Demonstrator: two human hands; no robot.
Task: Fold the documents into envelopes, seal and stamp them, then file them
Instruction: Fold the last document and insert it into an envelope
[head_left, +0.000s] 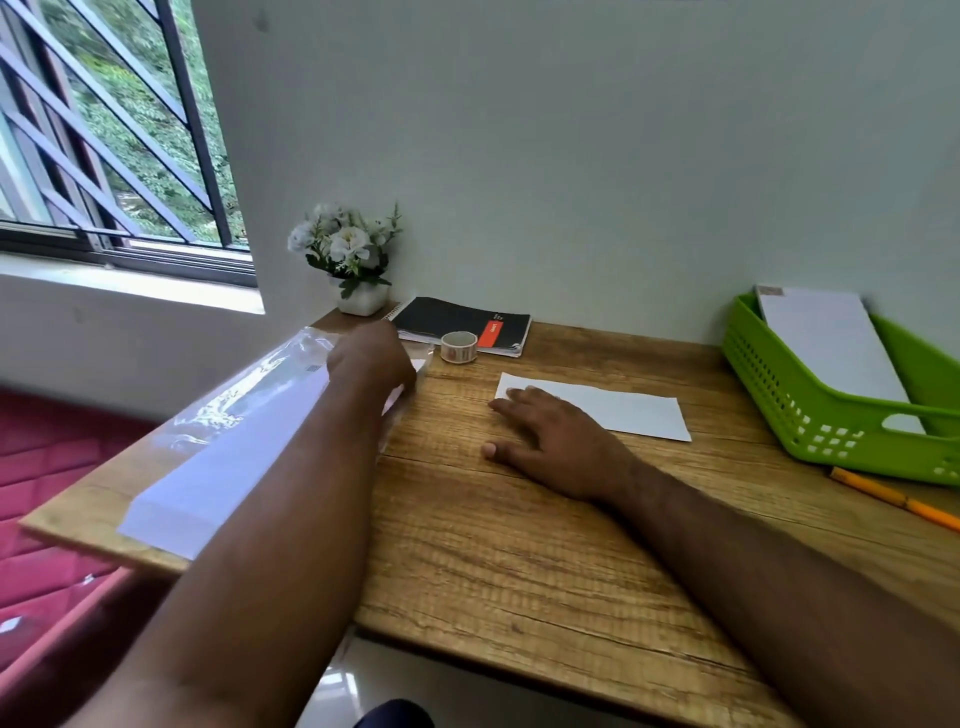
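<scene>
A clear plastic pack of white envelopes (228, 441) lies along the left edge of the wooden desk (519, 545). My left hand (371, 364) reaches over its far end, fingers hidden from view, seemingly inside the pack's opening. A white folded paper or envelope (623, 408) lies flat in the middle of the desk. My right hand (550, 441) rests open and flat on the desk, fingertips touching the paper's left end. A roll of stamps or tape (459, 347) stands behind them. A green plastic basket (810, 415) at the right holds white envelopes (831, 348).
A black spiral notebook (467, 325) lies at the back against the wall, next to a small white pot of white flowers (353, 260). An orange pencil (893, 496) lies in front of the basket. A window is at the left; red floor below.
</scene>
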